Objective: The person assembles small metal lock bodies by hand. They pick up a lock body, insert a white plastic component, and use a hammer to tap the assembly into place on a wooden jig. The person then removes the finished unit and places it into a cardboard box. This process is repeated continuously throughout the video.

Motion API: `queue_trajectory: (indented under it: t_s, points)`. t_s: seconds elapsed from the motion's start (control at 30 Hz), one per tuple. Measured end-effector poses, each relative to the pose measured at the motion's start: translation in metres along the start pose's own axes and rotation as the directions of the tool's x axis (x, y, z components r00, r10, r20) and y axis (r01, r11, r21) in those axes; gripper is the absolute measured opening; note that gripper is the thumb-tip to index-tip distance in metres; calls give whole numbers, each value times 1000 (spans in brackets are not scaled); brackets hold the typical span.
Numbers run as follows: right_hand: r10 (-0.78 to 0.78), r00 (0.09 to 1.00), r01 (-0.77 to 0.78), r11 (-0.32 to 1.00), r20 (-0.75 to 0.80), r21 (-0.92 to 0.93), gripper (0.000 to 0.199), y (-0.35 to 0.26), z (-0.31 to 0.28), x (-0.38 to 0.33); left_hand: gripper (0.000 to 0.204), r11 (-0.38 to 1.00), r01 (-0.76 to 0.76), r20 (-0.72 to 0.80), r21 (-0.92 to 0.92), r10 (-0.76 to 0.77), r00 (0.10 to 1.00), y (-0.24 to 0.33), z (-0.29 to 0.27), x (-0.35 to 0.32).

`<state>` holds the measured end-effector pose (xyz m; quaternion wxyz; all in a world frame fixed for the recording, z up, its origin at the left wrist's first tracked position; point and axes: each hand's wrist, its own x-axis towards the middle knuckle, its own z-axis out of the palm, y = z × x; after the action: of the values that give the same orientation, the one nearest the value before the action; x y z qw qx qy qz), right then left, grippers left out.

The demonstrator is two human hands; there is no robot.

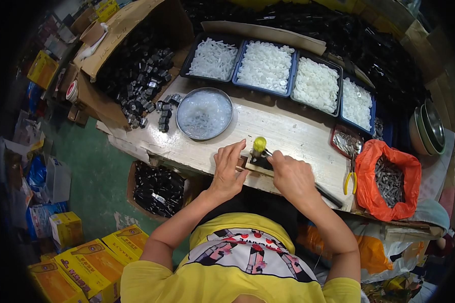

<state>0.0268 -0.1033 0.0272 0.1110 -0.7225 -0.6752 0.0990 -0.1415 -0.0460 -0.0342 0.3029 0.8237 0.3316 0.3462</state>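
Observation:
My right hand (pixel 292 177) is closed round the handle of a mallet with a yellow-green rounded face (pixel 260 144) and a metal neck. The mallet's black handle end (pixel 331 196) sticks out past my wrist side, over the table edge. My left hand (pixel 229 171) has its fingers and thumb on either side of a small brown block (pixel 241 162) at the table's front edge. A pale wooden strip (pixel 259 170) runs from that block toward my right hand. The mallet head is just above a dark piece on the strip; what lies under it is partly hidden.
A round metal dish (pixel 205 135) of clear small parts stands beyond my left hand. Trays of white plastic parts (pixel 266 66) line the back. Left is a carton of black parts (pixel 149 81); right are an orange bag of grey pieces (pixel 389 204), yellow-handled pliers (pixel 354 183) and bowls (pixel 429 126).

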Motion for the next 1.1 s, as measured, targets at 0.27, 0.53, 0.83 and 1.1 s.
queue_trajectory:
  t_s: [0.27, 0.53, 0.83, 1.1]
  points:
    - [131, 954, -119, 991, -270, 60, 16, 43, -11, -26, 72, 1000, 17, 120, -9, -16, 993, 1, -13, 11]
    - [218, 914, -280, 950, -343, -142, 14, 101, 20, -69, 49, 950, -310, 365, 36, 276, 889, 22, 37, 42]
    - [388, 775, -546, 809, -499, -219, 21, 161, 18, -101, 34, 430, 498, 391, -753, -316, 864, 33, 20, 66]
    - [329, 833, -207, 931, -445, 301, 10, 115, -10, -83, 30, 222, 583, 508, -782, -315, 802, 31, 10, 48]
